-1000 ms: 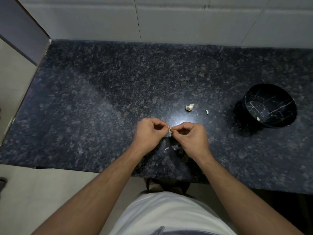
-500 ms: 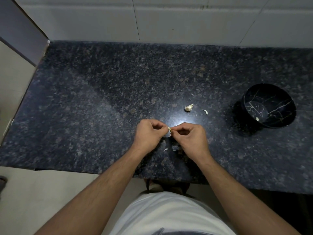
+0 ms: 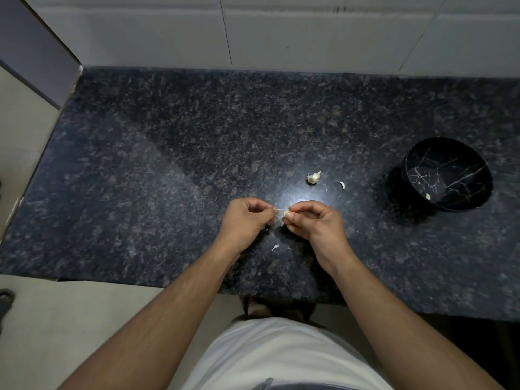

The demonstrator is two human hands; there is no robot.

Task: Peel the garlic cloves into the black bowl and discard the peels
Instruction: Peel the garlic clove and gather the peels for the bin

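Pinching a garlic clove (image 3: pixel 286 212) in its curled fingers, the right hand (image 3: pixel 315 222) hovers above the granite worktop (image 3: pixel 168 164); the left hand (image 3: pixel 244 220) pinches a peel strip (image 3: pixel 277 210). The black bowl (image 3: pixel 447 175), far right, holds one clove (image 3: pixel 428 196).

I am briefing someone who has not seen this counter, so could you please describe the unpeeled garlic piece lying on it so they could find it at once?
Start at the black bowl on the right of the dark granite counter, then look left toward the bright glare patch. The unpeeled garlic piece lies just beyond that glare, past both hands. It is a chunky pale lump, whereas the peel scrap to its right is a thin curved sliver.
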